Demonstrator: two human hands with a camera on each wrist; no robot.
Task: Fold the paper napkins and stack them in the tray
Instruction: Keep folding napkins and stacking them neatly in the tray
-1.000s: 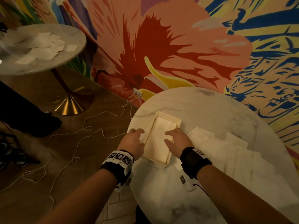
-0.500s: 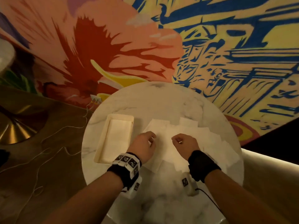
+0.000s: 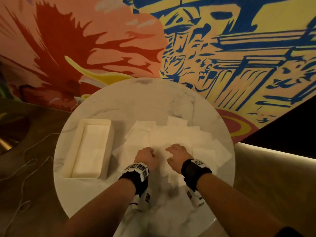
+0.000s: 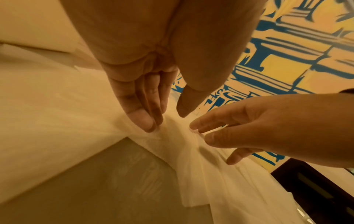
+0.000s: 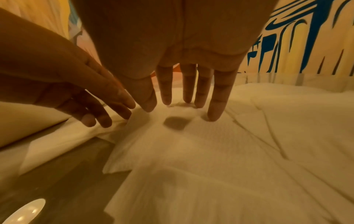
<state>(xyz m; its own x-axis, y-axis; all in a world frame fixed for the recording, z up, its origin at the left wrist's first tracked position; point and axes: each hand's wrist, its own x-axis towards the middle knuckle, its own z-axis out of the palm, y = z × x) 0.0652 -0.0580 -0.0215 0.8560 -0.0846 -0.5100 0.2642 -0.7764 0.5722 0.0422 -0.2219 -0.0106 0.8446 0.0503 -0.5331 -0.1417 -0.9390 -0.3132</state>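
Both of our hands rest on the loose pile of white paper napkins (image 3: 172, 139) spread across the right half of the round marble counter (image 3: 136, 100). Our left hand (image 3: 145, 158) pinches a napkin's edge between fingertips (image 4: 147, 121) and thumb; our right hand (image 3: 176, 154) lies spread wide, fingertips (image 5: 212, 115) pressing flat. Left of the pile sits the cream rectangular tray (image 3: 68, 168), its long axis running away from us, with folded napkins (image 3: 92, 151) stacked inside.

Painted mural wall (image 3: 119, 40); round marble table (image 3: 145, 100); floor (image 3: 34, 168) possibly wood.
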